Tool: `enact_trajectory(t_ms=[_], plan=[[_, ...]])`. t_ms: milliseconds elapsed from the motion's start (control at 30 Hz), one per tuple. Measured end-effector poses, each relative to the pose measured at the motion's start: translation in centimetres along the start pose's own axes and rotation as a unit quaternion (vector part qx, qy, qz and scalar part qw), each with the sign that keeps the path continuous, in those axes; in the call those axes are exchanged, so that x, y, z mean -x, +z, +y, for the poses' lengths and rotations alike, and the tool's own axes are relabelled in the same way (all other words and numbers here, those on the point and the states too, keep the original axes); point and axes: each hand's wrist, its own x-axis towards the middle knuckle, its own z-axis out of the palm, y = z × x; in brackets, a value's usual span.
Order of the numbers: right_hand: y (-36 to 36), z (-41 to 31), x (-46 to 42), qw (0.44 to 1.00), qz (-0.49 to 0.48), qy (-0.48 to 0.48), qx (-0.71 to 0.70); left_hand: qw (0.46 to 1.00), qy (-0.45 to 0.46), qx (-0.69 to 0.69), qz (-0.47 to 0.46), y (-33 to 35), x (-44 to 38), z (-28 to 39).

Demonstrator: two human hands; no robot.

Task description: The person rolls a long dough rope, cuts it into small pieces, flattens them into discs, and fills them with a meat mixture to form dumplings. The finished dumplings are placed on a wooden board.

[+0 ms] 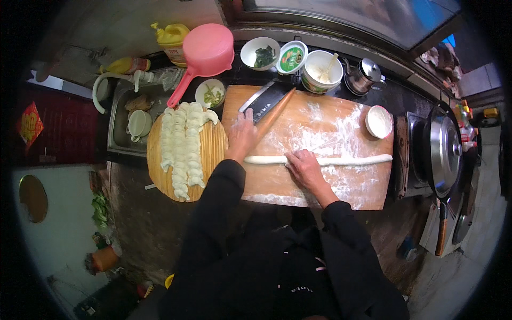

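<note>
A long rope of white dough (352, 161) lies across a floured wooden board (360, 196). My right hand (305, 168) rests on the rope near its middle, palm down, with its fingers over the dough. At the board's left side my left hand (243, 134) is at the near end of a cleaver (270, 100); whether it grips the handle is hidden. A tapered wooden rolling pin (276, 114) lies slanted beside the blade. On a round slatted board (218, 160) to the left stand rows of shaped dumplings (180, 140). A small bowl of flour (378, 122) sits at the right.
Behind the board stand a bowl with greens (260, 54), a tub with a spoon (323, 72), a metal pot (366, 76) and a pink ladle (208, 50). The sink (116, 132) is at the left, a lidded pan (445, 150) on the stove at the right.
</note>
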Motion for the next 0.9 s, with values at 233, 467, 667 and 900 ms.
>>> enact_trajectory(t_ms=[233, 467, 667, 900], plan=[[-1.1, 0.0, 0.9, 0.998, 0.015, 0.058, 0.027, 0.998, -0.039, 0.037, -0.032, -1.3, 2.1, 2.3], [-0.5, -1.1, 1.5, 0.997, -0.007, 0.076, -0.005, 0.998, -0.052, 0.038, -0.022, -2.5, 3.9, 3.2], [0.0, -2.3, 1.9, 0.998, -0.053, 0.039, -0.013, 0.994, -0.063, 0.09, 0.022, -6.2, 10.0, 3.6], [2.0, -3.3, -1.2, 0.993, -0.058, -0.018, -0.098, 0.991, -0.107, -0.012, -0.08, -7.2, 19.9, 0.6]])
